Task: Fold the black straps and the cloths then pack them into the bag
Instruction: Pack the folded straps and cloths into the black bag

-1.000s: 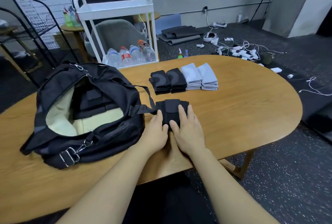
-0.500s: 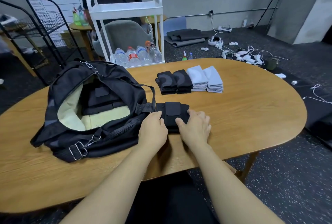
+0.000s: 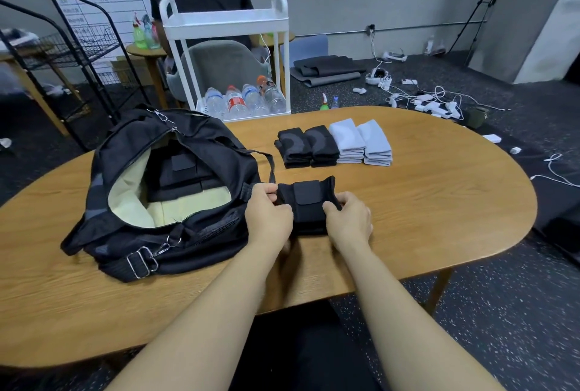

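Black folded strap (image 3: 309, 207), a thick fabric block, is gripped at both ends by the left hand (image 3: 268, 216) and right hand (image 3: 348, 219) on the oval wooden table (image 3: 439, 202). At nine o'clock lies the open black bag (image 3: 169, 193); at twelve, folded cloths (image 3: 334, 146).

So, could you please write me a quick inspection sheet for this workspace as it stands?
Surface: oval wooden table.
Job's things: folded black strap held at both ends; open black fabric bag with black straps inside; two folded black cloths and two folded light grey cloths in a row.
Clutter: nothing seen on the table.
Grips: left hand and right hand pinch the strap.
Cables: white cables on the floor.
Surroundings: white trolley with water bottles; seated person behind.
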Tool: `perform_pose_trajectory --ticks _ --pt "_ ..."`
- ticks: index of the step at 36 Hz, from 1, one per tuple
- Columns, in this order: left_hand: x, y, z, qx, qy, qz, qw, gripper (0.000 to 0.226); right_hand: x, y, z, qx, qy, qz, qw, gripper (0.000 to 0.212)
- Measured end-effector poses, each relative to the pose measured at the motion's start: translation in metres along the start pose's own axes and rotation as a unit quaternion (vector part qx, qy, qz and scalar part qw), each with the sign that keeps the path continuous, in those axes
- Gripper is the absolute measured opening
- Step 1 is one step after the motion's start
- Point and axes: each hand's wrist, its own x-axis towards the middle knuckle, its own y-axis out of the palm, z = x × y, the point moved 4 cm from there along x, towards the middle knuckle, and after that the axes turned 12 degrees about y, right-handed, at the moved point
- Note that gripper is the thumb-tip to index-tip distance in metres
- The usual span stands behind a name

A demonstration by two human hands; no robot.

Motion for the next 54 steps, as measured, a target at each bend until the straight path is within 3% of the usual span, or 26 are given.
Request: perform_pose_trajectory --ticks 5,10,13,24,35,44,50,54 --pt "0.0 0.002 -0.005 -0.036 -0.009 0.028 0.999 0.054 -0.002 -0.009 0.004 0.043 -0.007 -0.021 0.999 0.024" --pt "0.014 -0.017 -0.021 -0.027 0.033 0.014 0.999 0.043 -0.014 -0.012 0.039 0.063 -0.06 -0.033 0.996 0.02" --pt "0.027 -0.046 -0.022 -0.01 0.05 -0.012 0.999 0.032 -0.025 0.0 0.062 0.065 -0.087 -0.01 0.994 0.013" --pt "0.061 -0.175 0.026 0.098 0.03 -0.068 0.992 0.031 -0.074 0.104 0.137 -0.042 -0.152 0.102 0.982 0.004" --pt "0.073 -0.177 0.066 0.357 0.042 0.066 0.931 0.036 -0.084 0.15 0.134 -0.318 -0.205 0.048 0.925 0.035" --pt "0.078 -0.173 0.085 0.37 -0.002 0.081 0.925 0.043 -0.078 0.163 0.135 -0.383 -0.216 0.059 0.896 0.03" --pt "0.081 -0.173 0.079 0.44 -0.036 0.121 0.889 0.042 -0.078 0.166 0.133 -0.413 -0.243 0.035 0.877 0.03" --pt "0.079 -0.169 0.074 0.476 -0.035 0.154 0.865 0.041 -0.082 0.165 0.132 -0.417 -0.276 0.008 0.866 0.004"
